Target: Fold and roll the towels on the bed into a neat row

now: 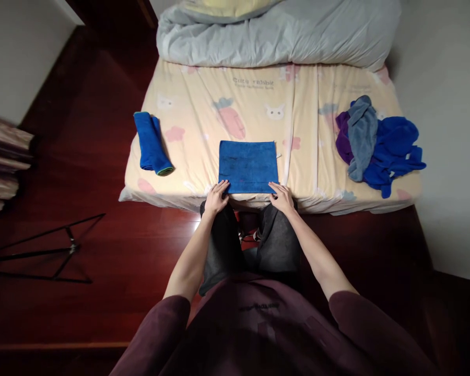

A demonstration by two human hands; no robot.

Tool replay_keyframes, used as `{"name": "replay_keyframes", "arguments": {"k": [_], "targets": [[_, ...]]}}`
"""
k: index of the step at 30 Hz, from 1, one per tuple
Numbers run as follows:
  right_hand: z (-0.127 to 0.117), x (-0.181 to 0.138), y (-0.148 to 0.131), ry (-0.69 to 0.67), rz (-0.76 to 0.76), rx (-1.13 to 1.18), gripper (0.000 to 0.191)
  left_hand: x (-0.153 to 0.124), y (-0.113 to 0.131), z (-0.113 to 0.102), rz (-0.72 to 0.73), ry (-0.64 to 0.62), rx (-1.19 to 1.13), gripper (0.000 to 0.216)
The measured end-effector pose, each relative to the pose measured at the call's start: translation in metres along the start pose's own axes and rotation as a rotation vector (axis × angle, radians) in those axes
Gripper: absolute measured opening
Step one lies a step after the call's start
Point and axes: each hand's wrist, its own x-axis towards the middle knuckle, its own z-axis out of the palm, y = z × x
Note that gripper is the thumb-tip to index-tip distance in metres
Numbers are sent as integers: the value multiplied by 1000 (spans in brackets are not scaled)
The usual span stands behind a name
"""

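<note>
A blue towel (248,166) lies flat as a rectangle near the front edge of the bed, with a small white tag at its right side. My left hand (216,196) rests on its near left corner, fingers stretched out. On the near right corner lies my right hand (282,196), its fingers also extended. The thumbs are partly hidden, and neither hand visibly grasps the cloth. To the left, a rolled or folded blue towel (151,143) with a green edge sits on the sheet. A crumpled pile at the right holds a grey towel (362,138), a purple towel (342,138) and blue cloth (395,149).
The bed sheet (198,112) is cream with rabbit and carrot prints. A bunched grey quilt (278,39) covers the far end. A black tripod (72,248) stands on the dark red floor (113,308) at left, near a striped curtain (3,162). A wall (454,130) borders the right side.
</note>
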Motion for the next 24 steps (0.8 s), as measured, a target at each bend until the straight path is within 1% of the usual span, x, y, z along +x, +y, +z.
{"name": "replay_keyframes", "arguments": {"k": [3,6,12,18,24], "targets": [[2,4,5,27,51,-8,54,4,-2,0,-29,12,-16,64],[2,5,8,43,63,-13,56,7,-4,0,-56,38,-57,66],[-1,7,10,23,79,8,61,11,-9,-2,-134,88,-151,70],[-6,8,10,49,100,36,51,8,-10,-3,-164,123,-163,64],[-7,6,9,95,98,8,42,4,-10,-5,-201,99,-113,54]]}}
